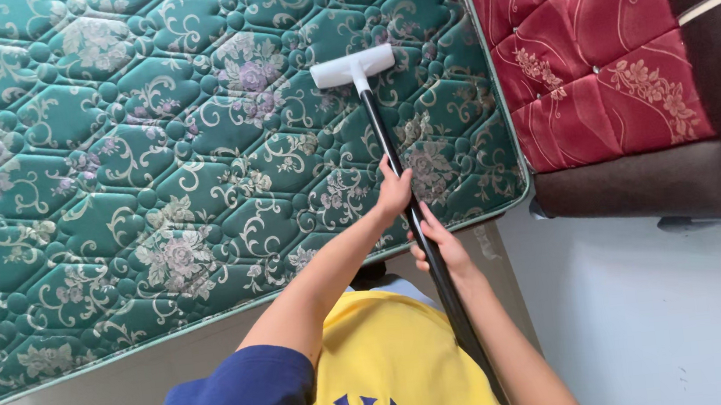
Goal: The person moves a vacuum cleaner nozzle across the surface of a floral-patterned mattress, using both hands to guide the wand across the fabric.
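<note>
Gripping the black pole (pixel 391 151) with 2 hands, we keep left hand (pixel 394 192) higher, nearer the white head (pixel 353 67), right hand (pixel 433 244) below. Both clenched. Pole runs up-left; head rests on mattress (pixel 110 165).

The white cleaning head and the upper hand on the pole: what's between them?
Only the bare black pole over the green quilted mattress, seen from the head view, between white head and left hand.
</note>
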